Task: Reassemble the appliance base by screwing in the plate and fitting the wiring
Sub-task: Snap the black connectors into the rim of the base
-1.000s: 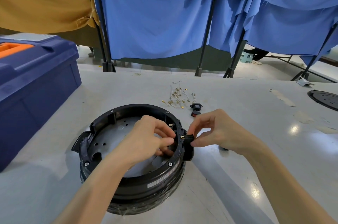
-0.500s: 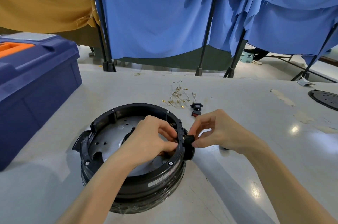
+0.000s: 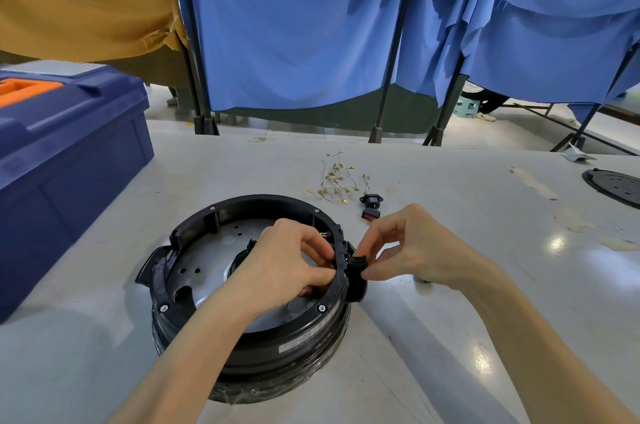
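A round black appliance base (image 3: 194, 236) lies open side up on the table, with a metal plate (image 3: 204, 257) inside it. My left hand (image 3: 284, 268) reaches inside the ring at its right wall, fingers curled around something hidden behind the wall. My right hand (image 3: 412, 247) pinches a small black socket part (image 3: 356, 264) set in the outside of that same wall. A bundle of short wires with brass terminals (image 3: 334, 181) lies beyond the base, and a black and red switch part (image 3: 371, 205) lies next to it.
A big blue toolbox (image 3: 65, 160) with an orange handle stands at the left. A black round cover (image 3: 616, 186) lies at the table's far right edge. Blue and tan curtains on black stands hang behind the table (image 3: 485, 285).
Both hands have stayed at the base's right wall. My left fingers have shifted slightly closer to the wall.
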